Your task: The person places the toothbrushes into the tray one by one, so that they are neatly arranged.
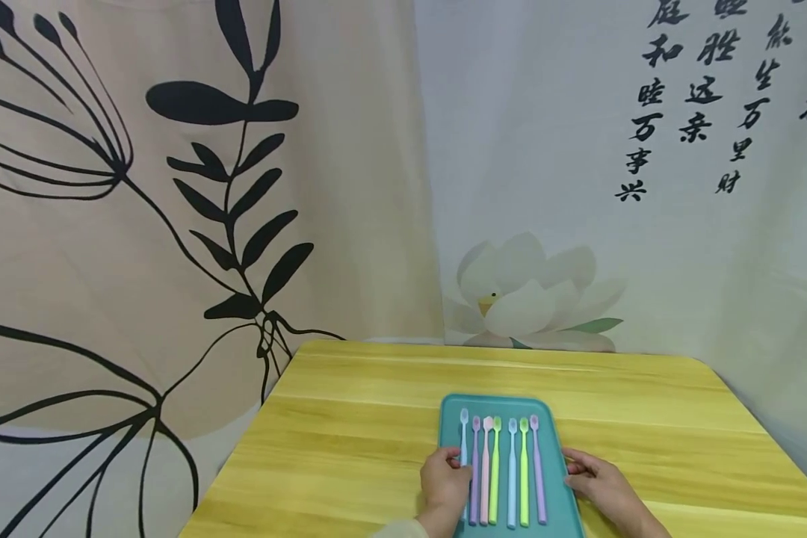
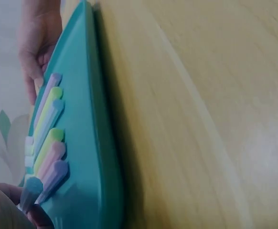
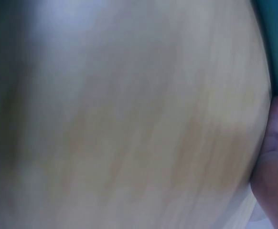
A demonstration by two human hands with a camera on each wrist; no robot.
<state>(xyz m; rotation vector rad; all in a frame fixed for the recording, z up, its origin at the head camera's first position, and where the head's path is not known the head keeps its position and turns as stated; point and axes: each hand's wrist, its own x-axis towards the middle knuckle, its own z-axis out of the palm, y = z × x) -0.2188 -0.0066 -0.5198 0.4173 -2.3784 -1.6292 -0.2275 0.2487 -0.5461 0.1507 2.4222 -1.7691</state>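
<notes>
A teal tray (image 1: 561, 515) lies on the table, bearing several pastel toothbrushes side by side, heads toward the far end. My left hand (image 1: 446, 482) reaches over the tray's left side and pinches the leftmost light blue toothbrush (image 1: 464, 430); its handle end (image 2: 31, 188) pokes up between thumb and fingers in the left wrist view. Beside it lie purple (image 1: 475, 471), pink (image 1: 486, 471) and green (image 1: 495, 471) toothbrushes, then another blue, green and purple group. My right hand (image 1: 605, 486) touches the tray's right edge from outside, its thumb against the side wall in the right wrist view.
The wood-grain table (image 1: 350, 433) extends to both sides of the tray and beyond it. A printed curtain (image 1: 356, 187) with plant drawings, a lotus and Chinese characters hangs behind the table's far edge.
</notes>
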